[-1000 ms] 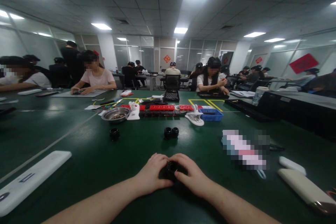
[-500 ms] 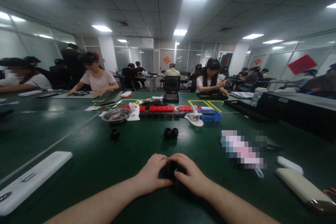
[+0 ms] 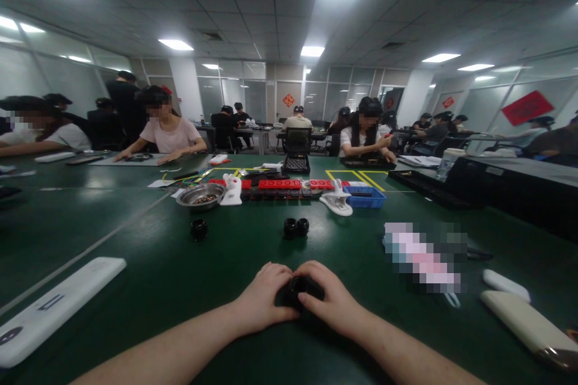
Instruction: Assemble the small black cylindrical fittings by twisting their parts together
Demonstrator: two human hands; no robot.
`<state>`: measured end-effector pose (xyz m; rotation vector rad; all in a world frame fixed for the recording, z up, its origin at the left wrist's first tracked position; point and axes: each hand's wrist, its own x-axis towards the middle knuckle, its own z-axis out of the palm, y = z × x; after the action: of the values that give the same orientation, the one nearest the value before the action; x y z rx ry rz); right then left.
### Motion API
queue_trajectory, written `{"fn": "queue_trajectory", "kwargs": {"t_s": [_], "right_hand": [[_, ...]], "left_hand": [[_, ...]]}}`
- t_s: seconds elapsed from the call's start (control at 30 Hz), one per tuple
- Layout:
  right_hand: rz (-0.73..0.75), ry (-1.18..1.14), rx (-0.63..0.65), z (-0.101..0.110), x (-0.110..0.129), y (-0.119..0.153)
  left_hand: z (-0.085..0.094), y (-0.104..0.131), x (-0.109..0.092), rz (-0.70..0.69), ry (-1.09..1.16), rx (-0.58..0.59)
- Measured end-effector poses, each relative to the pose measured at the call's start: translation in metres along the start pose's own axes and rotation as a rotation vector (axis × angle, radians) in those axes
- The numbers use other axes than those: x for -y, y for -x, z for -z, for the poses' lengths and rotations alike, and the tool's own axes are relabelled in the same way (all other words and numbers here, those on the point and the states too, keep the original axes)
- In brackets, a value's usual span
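Observation:
My left hand and my right hand meet around a small black ring-shaped part low over the green table. Fingers of both hands are curled about it, and the right thumb lies against its near side. Its lower portion is hidden or too dark to make out. Farther forward stand two similar black round parts, side by side and touching. Another black round part stands alone to the left.
Behind are a metal bowl of small pieces, white clamps, red strips and a blue basket. A long white object lies left; a cream case lies right. Co-workers sit across the table.
The camera view has shifted slightly, so the tabletop things appear a little displaced. Both hands keep the same hold around the black ring-shaped part.

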<state>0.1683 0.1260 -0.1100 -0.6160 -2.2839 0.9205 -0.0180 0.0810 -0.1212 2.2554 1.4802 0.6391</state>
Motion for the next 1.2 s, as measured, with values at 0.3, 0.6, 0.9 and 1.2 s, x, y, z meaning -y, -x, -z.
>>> {"fn": "queue_trajectory", "kwargs": {"t_s": [0.3,0.6,0.9,1.2], "right_hand": [[-0.115,-0.011,-0.053,-0.0024,0.0002,0.0012],[0.031,-0.012,0.024,-0.0001,0.0030,0.0019],[-0.056,0.041,-0.027,-0.0002,0.0032,-0.0005],[-0.071,-0.008,-0.020,-0.0017,-0.0016,0.0030]], "left_hand": [[-0.0004,-0.0002,-0.0030,-0.030,-0.008,-0.032],[0.0014,0.0004,-0.0039,-0.003,-0.014,0.004],[-0.0003,-0.0001,-0.0007,-0.015,-0.003,-0.016],[-0.0011,-0.0002,-0.0011,-0.004,-0.020,-0.013]]}}
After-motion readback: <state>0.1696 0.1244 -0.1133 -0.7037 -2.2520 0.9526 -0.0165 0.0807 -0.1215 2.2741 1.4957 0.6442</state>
